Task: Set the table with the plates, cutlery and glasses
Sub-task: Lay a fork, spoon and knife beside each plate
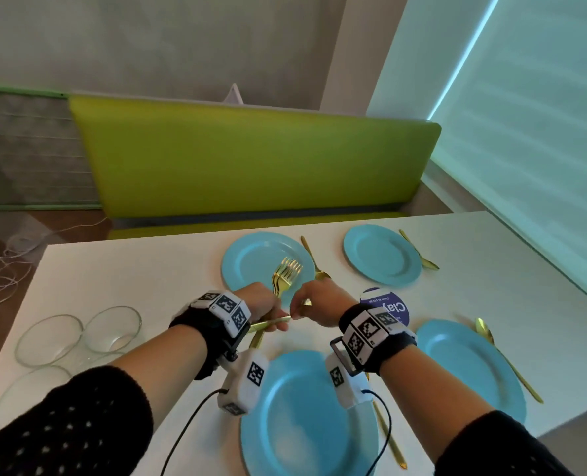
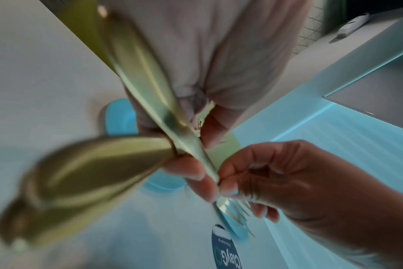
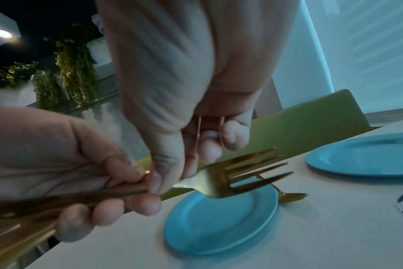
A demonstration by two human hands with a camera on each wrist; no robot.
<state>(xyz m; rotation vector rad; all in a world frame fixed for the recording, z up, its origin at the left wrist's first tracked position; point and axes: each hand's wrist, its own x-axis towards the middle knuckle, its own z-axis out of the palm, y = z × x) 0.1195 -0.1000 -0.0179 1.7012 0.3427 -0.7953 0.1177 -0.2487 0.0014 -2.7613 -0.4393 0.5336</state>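
Four blue plates [image 1: 467,365] w/ spoons laid, so I'm on forks: left hand [image 1: 261,304] grips gold fork bunch [image 1: 286,271], right hand [image 1: 314,305] pinches one handle just beside it; next, ease it free.

A green bench [image 1: 250,159] stood behind the white table [image 1: 130,269]; a round purple sticker [image 1: 389,304] lay on the table, white cables [image 1: 7,262] beyond its left end.

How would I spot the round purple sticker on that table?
Start at the white table with four blue plates. The sticker lies flat in the middle between them, just past the right hand. It alone is dark purple with white lettering.
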